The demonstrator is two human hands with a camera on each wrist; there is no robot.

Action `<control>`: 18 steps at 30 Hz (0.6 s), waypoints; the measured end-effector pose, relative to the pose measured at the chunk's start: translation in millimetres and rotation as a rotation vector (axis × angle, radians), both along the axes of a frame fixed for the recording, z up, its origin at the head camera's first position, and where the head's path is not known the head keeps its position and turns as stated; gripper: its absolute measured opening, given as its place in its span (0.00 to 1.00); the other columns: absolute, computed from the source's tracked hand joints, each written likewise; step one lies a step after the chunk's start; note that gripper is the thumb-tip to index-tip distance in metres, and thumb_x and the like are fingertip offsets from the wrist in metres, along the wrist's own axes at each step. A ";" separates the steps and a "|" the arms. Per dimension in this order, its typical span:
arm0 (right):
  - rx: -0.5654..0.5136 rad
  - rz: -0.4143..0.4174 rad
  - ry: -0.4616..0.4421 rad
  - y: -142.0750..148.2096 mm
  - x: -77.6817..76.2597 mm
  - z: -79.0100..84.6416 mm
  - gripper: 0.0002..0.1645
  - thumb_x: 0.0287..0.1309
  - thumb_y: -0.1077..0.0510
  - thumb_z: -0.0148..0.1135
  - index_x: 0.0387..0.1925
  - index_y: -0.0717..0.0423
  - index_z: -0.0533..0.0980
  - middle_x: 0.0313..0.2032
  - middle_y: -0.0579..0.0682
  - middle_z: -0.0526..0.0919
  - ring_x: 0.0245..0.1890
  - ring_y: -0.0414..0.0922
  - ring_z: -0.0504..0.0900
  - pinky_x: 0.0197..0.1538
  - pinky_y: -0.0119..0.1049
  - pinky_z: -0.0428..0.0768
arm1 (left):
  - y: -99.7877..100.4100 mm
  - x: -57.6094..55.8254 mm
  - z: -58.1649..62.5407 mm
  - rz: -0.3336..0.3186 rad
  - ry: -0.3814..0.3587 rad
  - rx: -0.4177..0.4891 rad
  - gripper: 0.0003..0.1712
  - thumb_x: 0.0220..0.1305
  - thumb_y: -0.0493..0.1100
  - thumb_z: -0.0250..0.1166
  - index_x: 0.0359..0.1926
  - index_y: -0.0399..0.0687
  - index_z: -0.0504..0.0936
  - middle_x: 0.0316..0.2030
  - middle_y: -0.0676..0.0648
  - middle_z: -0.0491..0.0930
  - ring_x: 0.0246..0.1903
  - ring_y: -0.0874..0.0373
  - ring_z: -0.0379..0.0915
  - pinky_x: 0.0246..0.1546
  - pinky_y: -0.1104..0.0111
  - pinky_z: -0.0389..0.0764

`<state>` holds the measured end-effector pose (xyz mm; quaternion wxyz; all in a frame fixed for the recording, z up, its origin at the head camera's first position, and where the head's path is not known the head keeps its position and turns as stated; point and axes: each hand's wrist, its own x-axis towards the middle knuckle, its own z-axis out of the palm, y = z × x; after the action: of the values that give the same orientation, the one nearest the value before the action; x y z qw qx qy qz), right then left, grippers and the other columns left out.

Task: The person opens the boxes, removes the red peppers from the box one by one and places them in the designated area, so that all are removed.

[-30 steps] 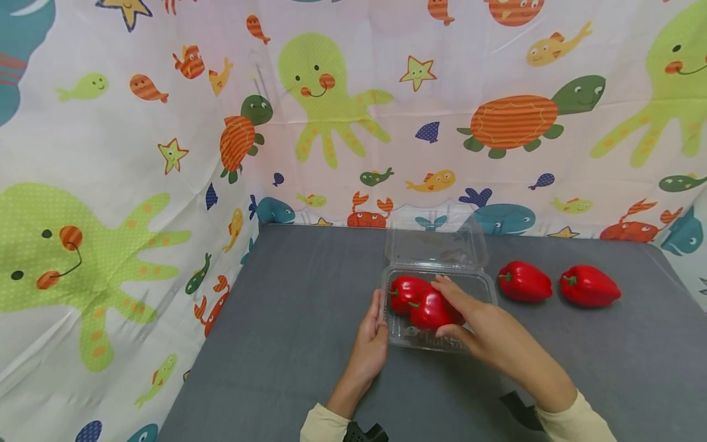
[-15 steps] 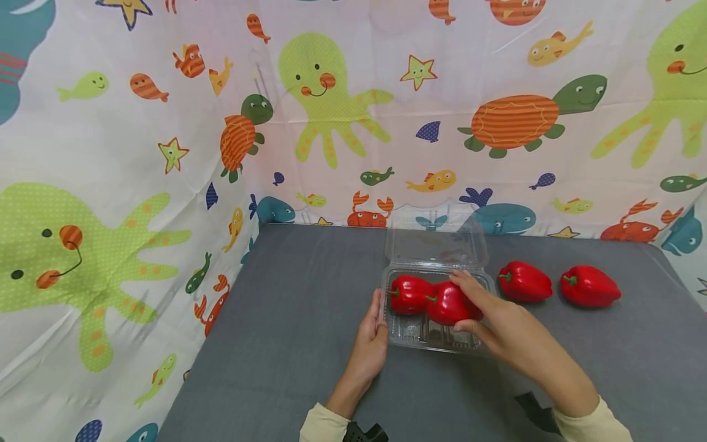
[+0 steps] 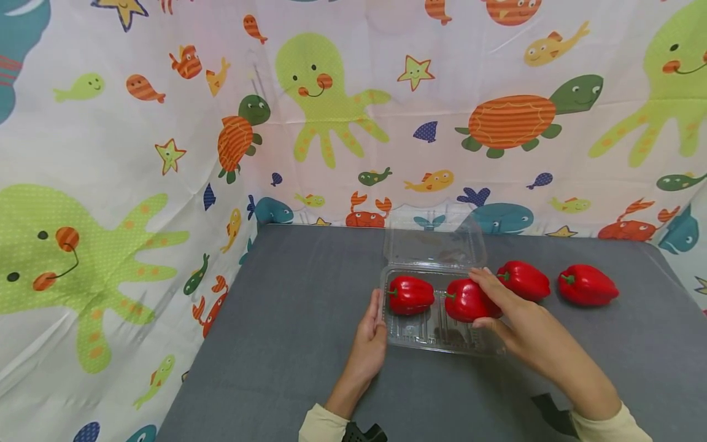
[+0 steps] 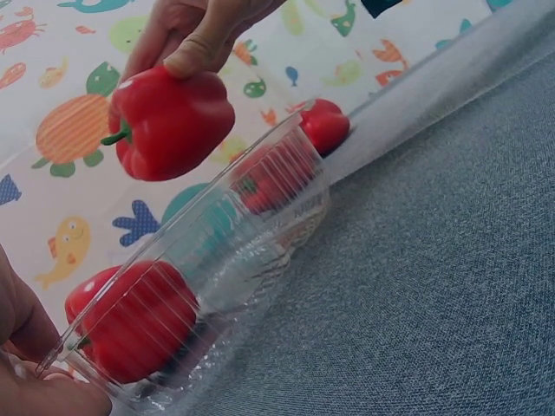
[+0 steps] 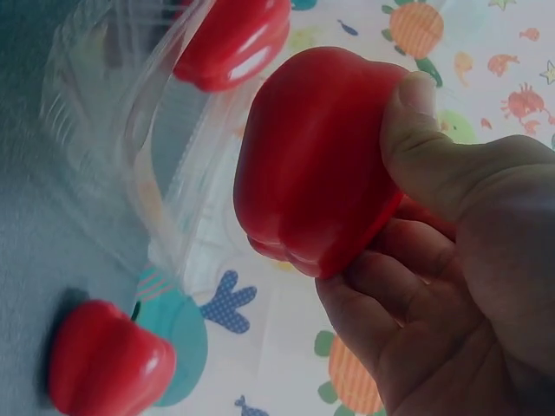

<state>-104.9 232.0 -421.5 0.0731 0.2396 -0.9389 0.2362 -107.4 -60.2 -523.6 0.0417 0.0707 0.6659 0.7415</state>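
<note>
A clear plastic clamshell container [image 3: 442,347] stands on the table with its lid [image 3: 436,242] folded back. Its left edge is pinched by my left hand [image 3: 364,344], whose fingers and thumb [image 4: 61,394] meet at the rim in the left wrist view. One red bell pepper [image 3: 410,296] lies inside at the left end. My right hand [image 3: 530,325] grips another red bell pepper [image 3: 468,301] between thumb and fingers; the left wrist view shows this held pepper [image 4: 173,121] raised above the rim, stem pointing left.
Two more red bell peppers, a nearer one [image 3: 525,281] and a farther one [image 3: 588,285], lie on the grey table [image 3: 298,319] right of the container. A sea-animal printed curtain [image 3: 353,123] hangs behind and at the left.
My right hand has moved right with its pepper, away from the pepper at the container's left end, leaving a gap between them. My left hand has stayed at the edge.
</note>
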 end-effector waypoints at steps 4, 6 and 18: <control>0.002 -0.021 -0.003 8.9 1.0 1.4 0.62 0.54 0.52 0.82 0.84 0.43 0.57 0.74 0.66 0.70 0.61 0.70 0.81 0.44 0.59 0.89 | -1.2 -0.1 -1.6 -0.004 0.000 -0.001 0.40 0.79 0.26 0.41 0.85 0.43 0.41 0.85 0.44 0.41 0.83 0.54 0.35 0.80 0.61 0.43; 0.003 -0.030 0.001 13.6 1.7 1.8 0.62 0.53 0.53 0.82 0.84 0.43 0.57 0.73 0.66 0.71 0.59 0.71 0.82 0.43 0.60 0.89 | -1.1 -0.4 -2.8 -0.007 -0.003 -0.001 0.40 0.79 0.26 0.41 0.85 0.44 0.41 0.85 0.44 0.41 0.83 0.55 0.35 0.80 0.61 0.43; 0.006 -0.062 0.062 35.9 5.8 -0.9 0.65 0.46 0.58 0.85 0.83 0.46 0.59 0.68 0.67 0.75 0.56 0.70 0.82 0.40 0.61 0.89 | 0.2 0.4 -1.6 -0.002 -0.005 -0.012 0.40 0.79 0.26 0.41 0.86 0.45 0.42 0.85 0.45 0.41 0.83 0.54 0.36 0.80 0.61 0.45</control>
<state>-99.1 268.0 -422.5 0.1090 0.2180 -0.9437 0.2236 -106.9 -60.0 -525.2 0.0444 0.0693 0.6704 0.7374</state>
